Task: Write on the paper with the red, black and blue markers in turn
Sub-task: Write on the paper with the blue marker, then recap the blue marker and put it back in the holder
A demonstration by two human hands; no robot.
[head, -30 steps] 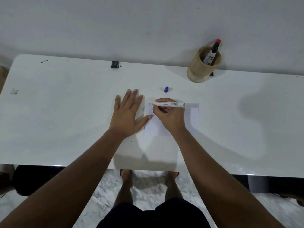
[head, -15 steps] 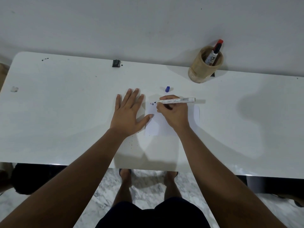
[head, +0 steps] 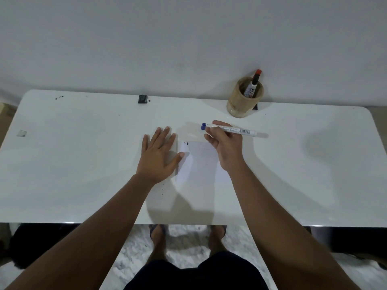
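A small white paper lies on the white table, with a few short dark marks near its top left corner. My left hand rests flat with spread fingers on the table, its thumb touching the paper's left edge. My right hand is lifted above the paper's far edge and holds the blue marker level, tip pointing left. The marker's tip meets the blue cap. A red-capped marker stands in the wooden cup at the back right.
A small black object sits near the table's far edge, with dark specks at the far left and a pale scrap near the left edge. The wall stands right behind the table. My feet show on the marble floor below the near edge.
My right hand lifted the marker off the paper and moved it away from me to the blue cap, which lay beyond the paper. My left hand stayed flat in place.
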